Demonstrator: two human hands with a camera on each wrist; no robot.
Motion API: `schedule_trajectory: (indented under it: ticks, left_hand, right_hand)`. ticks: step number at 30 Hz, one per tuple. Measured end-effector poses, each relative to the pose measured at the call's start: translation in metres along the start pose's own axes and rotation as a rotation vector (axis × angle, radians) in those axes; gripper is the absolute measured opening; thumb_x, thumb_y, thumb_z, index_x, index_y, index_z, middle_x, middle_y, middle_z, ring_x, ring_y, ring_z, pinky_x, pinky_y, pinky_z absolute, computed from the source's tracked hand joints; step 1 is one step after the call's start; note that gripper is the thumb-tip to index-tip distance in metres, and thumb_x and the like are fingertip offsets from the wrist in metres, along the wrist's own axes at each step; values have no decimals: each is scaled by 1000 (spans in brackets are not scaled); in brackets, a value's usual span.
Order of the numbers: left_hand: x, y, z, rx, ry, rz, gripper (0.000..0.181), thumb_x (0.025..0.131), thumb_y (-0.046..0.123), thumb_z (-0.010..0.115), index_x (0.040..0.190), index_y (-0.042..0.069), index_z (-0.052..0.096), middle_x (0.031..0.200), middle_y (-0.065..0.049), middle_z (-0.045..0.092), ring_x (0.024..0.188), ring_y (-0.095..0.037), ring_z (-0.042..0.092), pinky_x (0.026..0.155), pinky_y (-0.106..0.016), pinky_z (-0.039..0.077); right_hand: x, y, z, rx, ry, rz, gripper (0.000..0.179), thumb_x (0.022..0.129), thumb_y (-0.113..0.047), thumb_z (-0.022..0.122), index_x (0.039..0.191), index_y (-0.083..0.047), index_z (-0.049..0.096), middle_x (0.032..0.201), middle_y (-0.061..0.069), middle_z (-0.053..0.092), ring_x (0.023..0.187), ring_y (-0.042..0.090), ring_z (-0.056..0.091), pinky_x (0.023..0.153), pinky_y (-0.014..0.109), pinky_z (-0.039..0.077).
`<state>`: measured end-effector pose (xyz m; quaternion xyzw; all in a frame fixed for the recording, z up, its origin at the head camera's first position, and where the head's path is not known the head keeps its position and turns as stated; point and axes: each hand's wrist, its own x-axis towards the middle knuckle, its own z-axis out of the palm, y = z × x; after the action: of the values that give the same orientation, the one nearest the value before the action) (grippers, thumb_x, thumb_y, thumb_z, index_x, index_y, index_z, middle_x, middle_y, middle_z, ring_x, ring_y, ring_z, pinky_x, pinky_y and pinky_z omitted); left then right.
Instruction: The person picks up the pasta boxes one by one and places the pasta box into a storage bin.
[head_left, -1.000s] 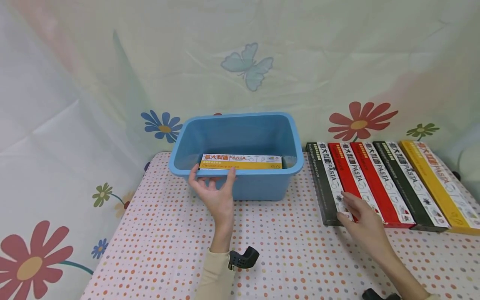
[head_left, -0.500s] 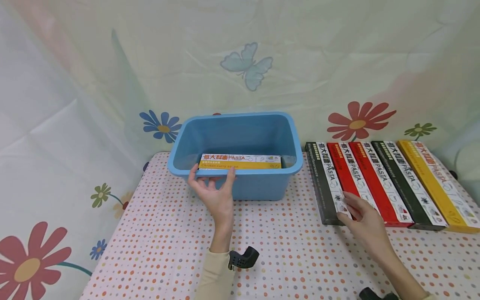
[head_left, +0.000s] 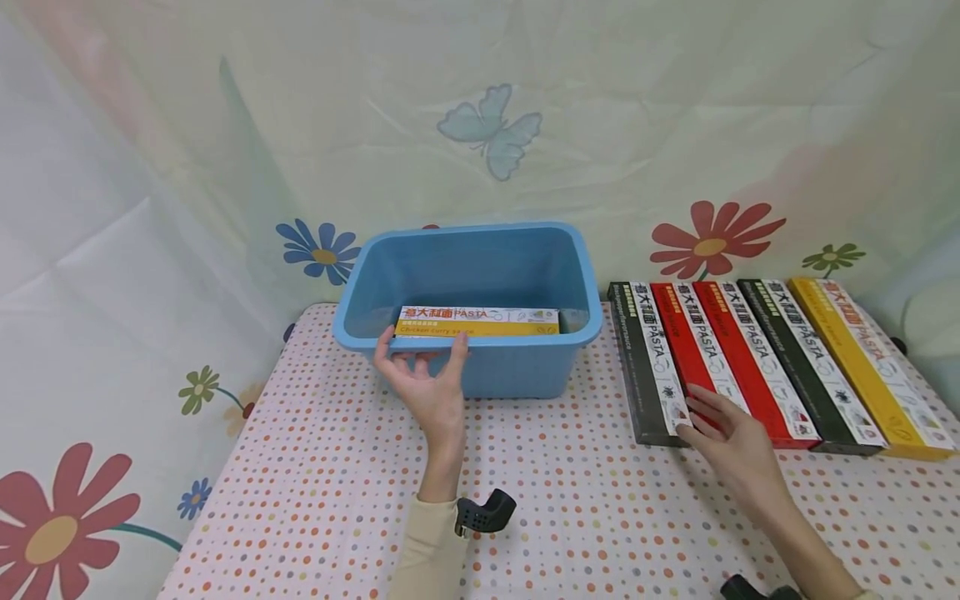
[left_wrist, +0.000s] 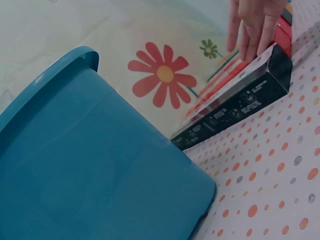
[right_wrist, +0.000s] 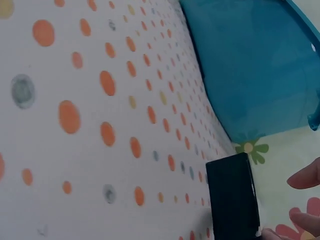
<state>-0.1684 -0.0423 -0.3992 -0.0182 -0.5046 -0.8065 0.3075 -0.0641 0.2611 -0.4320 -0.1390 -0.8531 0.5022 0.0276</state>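
My left hand [head_left: 426, 387] holds the near rim of a blue plastic bin [head_left: 517, 371], thumb and one fingertip showing above the edge, other fingers bent below it. Inside the bin lies a yellow-and-white pasta box [head_left: 480, 322]. To the right, my right hand [head_left: 731, 437] hovers low over the near ends of a black pasta box [head_left: 647, 367] and the red pasta box [head_left: 678, 333] beside it. Its fingers look relaxed, with the thumb apart. In the left wrist view the fingers [left_wrist: 254, 30] of that hand point down just behind the black box.
Right of those boxes lie another red box [head_left: 757, 367], a second black box [head_left: 813, 367] and a yellow box [head_left: 873, 367], all side by side. A dotted cloth [head_left: 555, 492] covers the table. A flowered curtain [head_left: 622, 167] hangs close behind.
The head view has shifted slightly, so everything sits a little further left. The right hand has eased slightly right relative to the black box; the left hand stays at the bin's rim.
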Motion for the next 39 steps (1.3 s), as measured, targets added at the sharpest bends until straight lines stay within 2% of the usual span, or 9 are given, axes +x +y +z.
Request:
schedule_trajectory:
  ticks: [3,4,8,10,12,17,27,32,39]
  left_hand:
    - [1,0,0,-1,-3,4,87,85,-3,83,151,8,28,129,-15,48,93,-24,54,77,-35,64]
    - [1,0,1,-2,-3,3,87,85,-3,83,151,9,28,128,-16,48,93,-24,53,77,-35,64]
    - [1,2,1,-24,3,-11,87,86,-4,82,152,10,27,127,-16,48,92,-23,53,78,-40,65]
    - [0,3,1,-26,6,-12,87,86,-4,82,152,8,27,127,-16,48,92,-23,54,78,-40,65]
    - [0,3,1,-25,4,-11,88,86,-4,82,153,6,26,127,-16,47,92,-23,53,78,-40,65]
    - [-1,2,1,-22,-7,-3,87,86,-4,81,153,7,26,126,-15,46,92,-23,53,77,-39,65]
    - [0,2,2,-27,-7,1,86,85,-4,82,151,9,28,125,-14,46,91,-23,52,77,-40,65]
    - [0,1,1,-25,-9,-2,85,86,-2,82,151,9,28,125,-14,47,92,-23,53,77,-40,65]
    - [-1,2,1,-24,0,-14,85,85,-3,83,150,10,29,125,-14,48,92,-23,53,77,-40,65]
  right_hand:
    - [0,-2,4,-47,8,-17,73,100,-10,71,159,8,31,155,38,38,138,55,45,84,0,44]
    - [1,-2,7,-70,14,-32,76,99,-11,73,158,9,31,156,38,37,138,55,45,89,6,47]
    - [3,-5,20,-150,64,-100,83,93,-13,79,156,13,32,156,37,35,140,54,43,111,42,48]
    - [5,-5,26,-177,94,-120,87,90,-12,82,155,14,31,155,38,33,138,54,41,112,63,41]
    - [7,-5,32,-189,119,-131,90,87,-10,83,155,16,29,155,39,31,134,54,38,107,68,40]
    - [11,-3,38,-215,127,-122,97,85,-11,85,155,18,24,155,42,28,131,54,37,106,70,38]
    - [13,-2,38,-192,96,-63,97,86,-13,84,156,17,23,158,39,28,140,53,34,113,70,35]
    - [12,0,36,-173,77,-28,100,88,-18,84,160,12,20,160,37,27,133,50,38,107,65,40]
    - [11,2,36,-145,64,-26,100,89,-17,83,161,9,19,160,36,26,132,48,37,105,63,40]
